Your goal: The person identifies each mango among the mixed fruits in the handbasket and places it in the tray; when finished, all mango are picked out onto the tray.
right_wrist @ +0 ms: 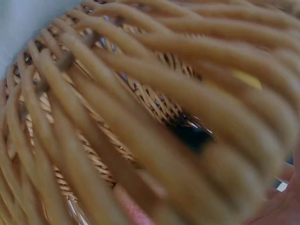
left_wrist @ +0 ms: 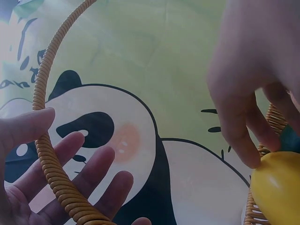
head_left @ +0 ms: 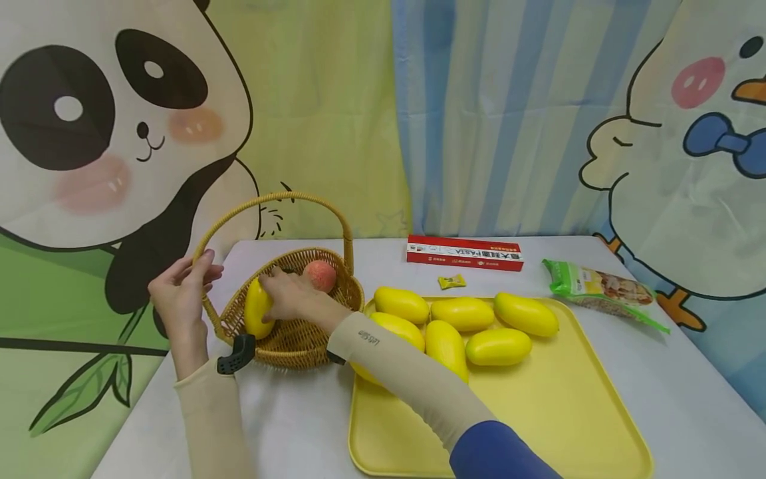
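The wicker basket [head_left: 299,349] stands at the table's left, its arched handle [head_left: 272,198] upright. My left hand [head_left: 188,293] is at the handle's left side; in the left wrist view the thumb and loosely extended fingers lie either side of it. Inside the basket my right hand [head_left: 290,296] holds a yellow mango-like fruit [head_left: 256,313] from above, a fingertip on its top in the left wrist view. A pink peach-like fruit [head_left: 320,275] lies at the basket's back. Something dark green [right_wrist: 192,136] shows inside. Wicker rods fill most of the right wrist view.
A yellow tray [head_left: 538,412] right of the basket carries several more yellow fruits [head_left: 499,347], partly under my right forearm. Behind it lie a red pasta box [head_left: 463,253] and a small yellow packet [head_left: 451,281]. A green food bag [head_left: 604,291] lies at the right.
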`<act>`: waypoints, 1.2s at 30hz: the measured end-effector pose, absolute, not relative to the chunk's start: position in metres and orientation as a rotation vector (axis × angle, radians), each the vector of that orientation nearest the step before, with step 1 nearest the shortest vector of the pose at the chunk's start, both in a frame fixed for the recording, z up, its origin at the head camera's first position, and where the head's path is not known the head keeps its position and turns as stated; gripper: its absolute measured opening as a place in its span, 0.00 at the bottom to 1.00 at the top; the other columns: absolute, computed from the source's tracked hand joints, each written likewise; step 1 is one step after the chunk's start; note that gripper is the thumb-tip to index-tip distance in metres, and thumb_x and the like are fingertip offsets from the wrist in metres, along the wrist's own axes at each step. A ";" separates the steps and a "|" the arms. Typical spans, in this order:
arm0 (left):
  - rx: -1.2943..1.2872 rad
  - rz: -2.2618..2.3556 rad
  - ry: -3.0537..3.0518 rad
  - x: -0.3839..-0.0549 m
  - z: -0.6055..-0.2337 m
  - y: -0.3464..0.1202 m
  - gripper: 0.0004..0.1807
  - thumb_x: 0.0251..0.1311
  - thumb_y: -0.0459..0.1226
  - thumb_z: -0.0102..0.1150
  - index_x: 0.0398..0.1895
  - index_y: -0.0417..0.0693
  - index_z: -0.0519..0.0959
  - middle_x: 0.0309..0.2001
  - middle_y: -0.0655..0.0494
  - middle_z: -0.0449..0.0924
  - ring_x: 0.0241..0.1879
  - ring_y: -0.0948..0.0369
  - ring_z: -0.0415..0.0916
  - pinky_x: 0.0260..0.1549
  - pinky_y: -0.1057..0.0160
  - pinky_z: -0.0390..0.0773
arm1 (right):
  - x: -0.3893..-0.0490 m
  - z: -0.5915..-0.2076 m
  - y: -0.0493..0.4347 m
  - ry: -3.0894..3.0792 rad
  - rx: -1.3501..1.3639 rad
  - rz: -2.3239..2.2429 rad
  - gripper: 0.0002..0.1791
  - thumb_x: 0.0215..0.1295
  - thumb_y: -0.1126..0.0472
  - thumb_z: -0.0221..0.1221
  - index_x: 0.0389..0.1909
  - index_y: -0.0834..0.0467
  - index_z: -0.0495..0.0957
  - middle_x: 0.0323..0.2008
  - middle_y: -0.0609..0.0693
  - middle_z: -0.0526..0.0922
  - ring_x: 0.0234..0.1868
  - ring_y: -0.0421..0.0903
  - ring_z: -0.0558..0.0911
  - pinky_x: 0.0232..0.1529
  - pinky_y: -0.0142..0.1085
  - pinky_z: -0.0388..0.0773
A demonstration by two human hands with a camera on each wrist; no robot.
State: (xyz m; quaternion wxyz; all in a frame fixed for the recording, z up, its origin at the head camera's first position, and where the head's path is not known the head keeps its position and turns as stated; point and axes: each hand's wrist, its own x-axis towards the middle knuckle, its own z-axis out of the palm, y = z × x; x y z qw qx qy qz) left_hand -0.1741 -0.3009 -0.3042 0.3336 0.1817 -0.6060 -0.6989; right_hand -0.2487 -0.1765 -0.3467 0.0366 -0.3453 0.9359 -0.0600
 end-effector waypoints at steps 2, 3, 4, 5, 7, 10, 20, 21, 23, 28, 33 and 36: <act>0.476 -1.824 -1.584 -0.174 -0.305 -0.301 0.17 0.49 0.46 0.73 0.38 0.46 0.87 0.20 0.61 0.83 0.21 0.66 0.80 0.26 0.74 0.76 | -0.249 -0.349 -0.178 2.877 -1.059 -0.152 0.43 0.53 0.38 0.67 0.69 0.44 0.62 0.58 0.43 0.69 0.48 0.40 0.76 0.46 0.37 0.75; 0.475 -1.822 -1.586 -0.174 -0.305 -0.301 0.17 0.49 0.46 0.72 0.38 0.45 0.87 0.20 0.61 0.83 0.21 0.66 0.80 0.26 0.74 0.76 | -0.249 -0.350 -0.179 2.879 -1.059 -0.141 0.44 0.52 0.38 0.67 0.69 0.44 0.62 0.58 0.43 0.69 0.48 0.40 0.76 0.47 0.38 0.75; 0.477 -1.823 -1.585 -0.174 -0.305 -0.301 0.17 0.49 0.46 0.73 0.39 0.45 0.87 0.20 0.61 0.83 0.22 0.66 0.80 0.26 0.74 0.76 | -0.249 -0.352 -0.179 2.880 -1.058 -0.130 0.44 0.52 0.38 0.67 0.69 0.44 0.61 0.58 0.44 0.68 0.48 0.40 0.76 0.47 0.38 0.75; 0.479 -1.823 -1.588 -0.174 -0.305 -0.301 0.17 0.49 0.46 0.72 0.39 0.45 0.87 0.20 0.61 0.83 0.22 0.66 0.80 0.26 0.74 0.76 | -0.249 -0.353 -0.179 2.881 -1.059 -0.120 0.45 0.52 0.38 0.67 0.70 0.44 0.61 0.59 0.44 0.68 0.49 0.40 0.76 0.48 0.38 0.75; 0.482 -1.819 -1.594 -0.174 -0.305 -0.300 0.17 0.49 0.46 0.72 0.39 0.45 0.87 0.20 0.61 0.83 0.22 0.65 0.80 0.26 0.75 0.76 | -0.248 -0.356 -0.180 2.883 -1.072 -0.098 0.46 0.52 0.39 0.67 0.70 0.45 0.60 0.61 0.45 0.67 0.50 0.40 0.75 0.49 0.38 0.76; 0.482 -1.815 -1.594 -0.173 -0.304 -0.300 0.17 0.50 0.45 0.72 0.39 0.45 0.87 0.20 0.61 0.83 0.22 0.65 0.80 0.26 0.75 0.76 | -0.248 -0.359 -0.181 2.879 -1.105 -0.070 0.46 0.52 0.38 0.67 0.70 0.45 0.59 0.63 0.46 0.66 0.51 0.41 0.75 0.49 0.37 0.77; 0.477 -1.811 -1.579 -0.173 -0.303 -0.298 0.15 0.51 0.43 0.72 0.39 0.45 0.87 0.20 0.61 0.83 0.22 0.65 0.80 0.26 0.74 0.76 | -0.243 -0.363 -0.185 2.784 -1.162 -0.069 0.47 0.50 0.37 0.68 0.71 0.44 0.60 0.64 0.48 0.64 0.52 0.43 0.75 0.51 0.36 0.76; 0.477 -1.809 -1.580 -0.173 -0.303 -0.298 0.15 0.51 0.43 0.72 0.39 0.44 0.87 0.20 0.61 0.83 0.22 0.65 0.80 0.26 0.73 0.76 | -0.242 -0.363 -0.185 2.772 -1.170 -0.066 0.47 0.50 0.37 0.67 0.70 0.43 0.60 0.63 0.48 0.65 0.51 0.43 0.75 0.51 0.36 0.76; 0.471 -1.811 -1.580 -0.173 -0.303 -0.298 0.16 0.51 0.44 0.72 0.39 0.44 0.87 0.20 0.61 0.83 0.22 0.65 0.81 0.27 0.74 0.76 | -0.241 -0.365 -0.184 2.753 -1.168 -0.062 0.46 0.49 0.36 0.67 0.70 0.42 0.61 0.63 0.48 0.65 0.50 0.43 0.75 0.51 0.37 0.76; 0.460 -1.805 -1.581 -0.174 -0.304 -0.299 0.16 0.50 0.45 0.72 0.39 0.44 0.87 0.20 0.61 0.83 0.22 0.65 0.81 0.26 0.74 0.76 | -0.241 -0.367 -0.184 2.720 -1.172 -0.023 0.44 0.52 0.39 0.67 0.70 0.38 0.61 0.63 0.47 0.63 0.51 0.43 0.73 0.53 0.38 0.76; 0.476 -1.809 -1.586 -0.173 -0.304 -0.298 0.16 0.50 0.45 0.72 0.39 0.45 0.87 0.20 0.61 0.83 0.22 0.66 0.81 0.26 0.74 0.76 | -0.240 -0.366 -0.184 2.692 -1.220 0.026 0.40 0.54 0.43 0.67 0.68 0.32 0.62 0.62 0.46 0.64 0.51 0.42 0.72 0.53 0.38 0.76; 0.476 -1.808 -1.589 -0.173 -0.303 -0.298 0.16 0.50 0.45 0.72 0.38 0.45 0.87 0.20 0.62 0.83 0.22 0.66 0.81 0.27 0.74 0.76 | -0.240 -0.366 -0.184 2.683 -1.246 0.041 0.39 0.54 0.43 0.67 0.68 0.31 0.62 0.60 0.46 0.65 0.49 0.42 0.72 0.53 0.38 0.76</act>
